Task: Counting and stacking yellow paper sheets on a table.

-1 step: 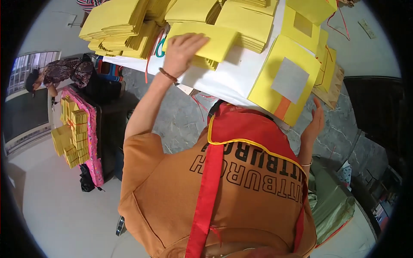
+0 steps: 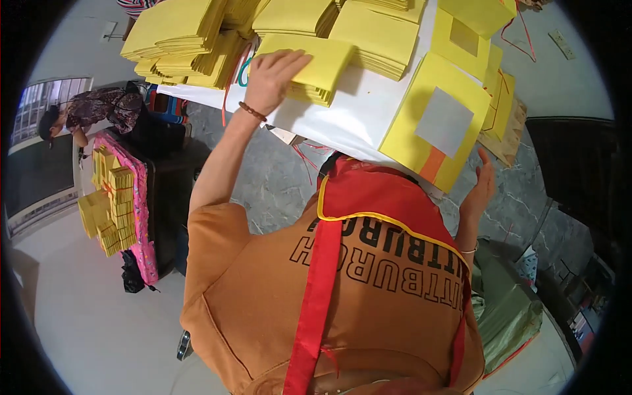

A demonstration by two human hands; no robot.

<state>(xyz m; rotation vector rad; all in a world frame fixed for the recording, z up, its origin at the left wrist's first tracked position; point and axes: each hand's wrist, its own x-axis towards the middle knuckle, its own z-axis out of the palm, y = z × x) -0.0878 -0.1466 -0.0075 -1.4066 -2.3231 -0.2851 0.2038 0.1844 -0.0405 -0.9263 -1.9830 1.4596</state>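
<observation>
My left hand [image 2: 271, 78] lies with its fingers stretched out on top of a stack of folded yellow paper [image 2: 329, 59] near the table's front edge. Its thumb is out of sight. The top piece rests roughly in line with the stack beneath. Off to the right, my right hand [image 2: 484, 181] is raised below the table's corner, fingers apart and holding nothing. Beside it, a yellow paper [image 2: 403, 125] with a grey square and an orange strip hangs slightly over the edge of the white table [image 2: 309, 135].
More yellow stacks [image 2: 378, 36] fill the table's far side. Green scissor handles [image 2: 244, 74] and red cords lie by the left pile [image 2: 178, 29]. Bundled yellow paper [image 2: 118, 204] sits on a pink cloth at left. Another person [image 2: 99, 112] bends over there.
My left hand has moved slightly left and toward me. The top yellow piece has shifted left with it, from sticking out rightward to lying over the stack.
</observation>
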